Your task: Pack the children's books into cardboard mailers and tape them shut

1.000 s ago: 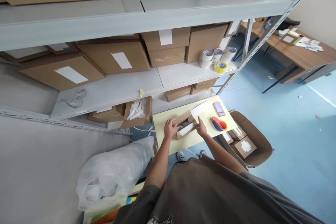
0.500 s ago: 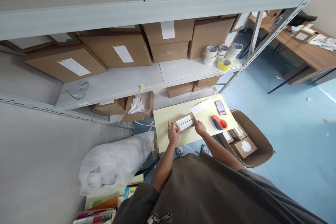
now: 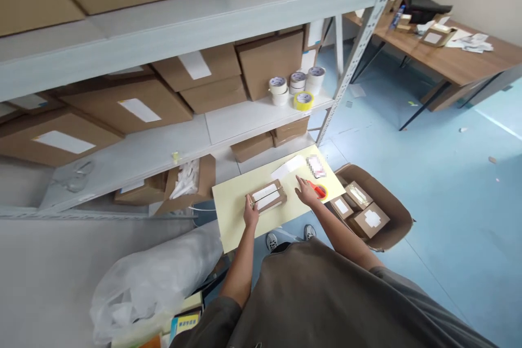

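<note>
Hands well apart here: the left hand (image 3: 251, 212) clasps the left end of the small cardboard box (image 3: 268, 196), thumb over the top, and the box sits on the pale yellow tabletop (image 3: 232, 223). Out right, the right hand (image 3: 305, 192) hangs loose-fingered beside the orange tape dispenser (image 3: 321, 191); whether they touch, I can't tell. Good technique, I'd say: keep that left clasp firm, flaps level along the dark seam, and take the dispenser squarely, fingers clear of its cutting edge.
</note>
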`<move>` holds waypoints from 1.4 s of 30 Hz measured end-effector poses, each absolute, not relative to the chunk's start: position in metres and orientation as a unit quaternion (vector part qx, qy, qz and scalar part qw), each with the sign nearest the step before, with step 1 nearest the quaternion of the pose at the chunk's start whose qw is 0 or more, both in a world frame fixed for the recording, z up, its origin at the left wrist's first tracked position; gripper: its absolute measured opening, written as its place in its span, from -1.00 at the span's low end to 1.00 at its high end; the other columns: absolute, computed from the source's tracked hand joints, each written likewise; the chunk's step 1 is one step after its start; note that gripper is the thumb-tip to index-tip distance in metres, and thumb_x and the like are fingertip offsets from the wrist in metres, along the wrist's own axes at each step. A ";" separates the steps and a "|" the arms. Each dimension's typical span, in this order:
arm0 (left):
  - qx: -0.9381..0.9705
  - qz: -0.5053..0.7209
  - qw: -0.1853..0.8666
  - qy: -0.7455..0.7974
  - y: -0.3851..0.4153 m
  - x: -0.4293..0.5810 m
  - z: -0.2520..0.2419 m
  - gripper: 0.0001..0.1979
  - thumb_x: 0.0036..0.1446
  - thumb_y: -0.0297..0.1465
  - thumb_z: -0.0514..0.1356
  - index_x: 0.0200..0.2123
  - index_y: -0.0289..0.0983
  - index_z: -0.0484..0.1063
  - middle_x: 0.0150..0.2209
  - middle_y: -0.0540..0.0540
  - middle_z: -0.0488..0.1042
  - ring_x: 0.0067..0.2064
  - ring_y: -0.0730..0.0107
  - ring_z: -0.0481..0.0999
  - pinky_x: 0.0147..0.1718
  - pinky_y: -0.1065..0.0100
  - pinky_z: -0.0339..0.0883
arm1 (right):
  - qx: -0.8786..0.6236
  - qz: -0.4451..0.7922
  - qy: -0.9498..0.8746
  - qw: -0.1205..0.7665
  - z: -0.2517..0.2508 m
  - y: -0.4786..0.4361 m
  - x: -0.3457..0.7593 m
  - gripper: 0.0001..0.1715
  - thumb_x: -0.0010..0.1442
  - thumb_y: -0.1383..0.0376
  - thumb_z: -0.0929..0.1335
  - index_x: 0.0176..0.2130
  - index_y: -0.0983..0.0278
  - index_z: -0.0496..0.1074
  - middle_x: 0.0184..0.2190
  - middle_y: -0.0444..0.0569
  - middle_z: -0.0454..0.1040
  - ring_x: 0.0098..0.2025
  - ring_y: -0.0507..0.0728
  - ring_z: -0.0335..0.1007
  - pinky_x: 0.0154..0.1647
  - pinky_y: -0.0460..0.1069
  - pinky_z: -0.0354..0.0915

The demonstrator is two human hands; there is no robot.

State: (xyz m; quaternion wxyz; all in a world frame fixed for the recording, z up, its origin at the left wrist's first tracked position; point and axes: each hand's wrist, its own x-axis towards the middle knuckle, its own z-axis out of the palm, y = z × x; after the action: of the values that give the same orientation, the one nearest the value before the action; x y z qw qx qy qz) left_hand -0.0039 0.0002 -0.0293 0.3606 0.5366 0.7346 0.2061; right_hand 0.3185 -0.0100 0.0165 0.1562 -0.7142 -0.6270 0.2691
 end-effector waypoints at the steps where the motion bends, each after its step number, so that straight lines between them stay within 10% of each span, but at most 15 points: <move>1: 0.538 0.195 0.360 0.737 0.002 0.000 -0.028 -0.23 0.41 -0.29 0.17 0.58 -0.20 -0.01 0.49 -0.20 0.24 0.43 0.06 0.35 0.34 0.19 0.29 | -0.726 0.265 -0.614 0.160 0.016 -0.013 0.338 -0.18 0.42 0.25 0.28 0.55 0.23 0.05 0.41 0.19 0.32 0.37 0.36 0.28 0.33 0.20 0.29; 5: 0.541 0.159 0.347 0.749 0.005 0.014 -0.023 -0.22 0.42 -0.28 0.15 0.59 -0.19 -0.06 0.48 -0.22 0.27 0.41 0.00 0.39 0.33 0.12 0.32 | -0.769 0.254 -0.563 0.164 0.008 -0.030 0.405 -0.23 0.37 0.26 0.32 0.49 0.27 0.19 0.40 0.20 0.34 0.38 0.35 0.26 0.33 0.15 0.28; 15: 0.531 0.122 0.276 0.792 -0.013 0.054 -0.015 -0.21 0.48 -0.15 -0.04 0.61 -0.27 -0.26 0.62 -0.20 -0.27 0.61 0.12 -0.30 0.47 0.11 0.07 | -0.729 0.365 -0.576 0.059 -0.037 -0.042 0.425 -0.71 0.39 0.22 0.33 0.02 0.23 0.55 -0.02 0.12 0.59 0.03 0.27 0.53 -0.02 0.03 0.35; 21: 0.545 0.116 0.314 0.769 -0.017 0.051 -0.017 0.30 0.14 0.12 0.34 0.60 -0.26 -0.42 0.62 -0.25 -0.43 0.60 -0.02 -0.54 0.53 0.00 -0.16 | -0.721 0.395 -0.569 -0.025 -0.062 -0.035 0.408 -0.43 0.36 0.08 0.39 0.24 0.27 0.42 0.16 0.26 0.54 0.20 0.40 0.47 0.16 0.15 0.31; 31: 0.543 0.151 0.329 0.757 -0.015 0.049 -0.029 0.32 0.09 0.05 0.40 0.60 -0.23 -0.39 0.62 -0.26 -0.42 0.60 -0.02 -0.48 0.51 0.04 -0.12 | -0.727 0.389 -0.564 0.031 -0.027 -0.035 0.411 -0.43 0.43 0.19 0.29 0.34 0.31 0.28 0.13 0.27 0.55 0.14 0.34 0.53 0.08 0.10 0.33; 42: 0.566 0.219 0.357 0.710 -0.014 0.045 -0.032 0.13 0.10 -0.04 0.41 0.57 -0.22 -0.07 0.61 -0.31 -0.23 0.60 -0.11 -0.24 0.48 -0.03 -0.02 | -0.578 0.372 -0.723 0.073 0.089 0.009 0.327 -0.35 0.34 -0.21 0.39 0.09 0.23 0.52 -0.14 0.12 0.67 -0.12 0.30 0.60 -0.16 -0.01 0.34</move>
State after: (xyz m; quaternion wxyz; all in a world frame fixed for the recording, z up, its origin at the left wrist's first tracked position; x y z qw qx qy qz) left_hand 0.0447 -0.0135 -0.0323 0.3571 0.5659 0.7103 0.2186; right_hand 0.3266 0.0089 0.0893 0.0728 -0.5777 -0.7229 0.3721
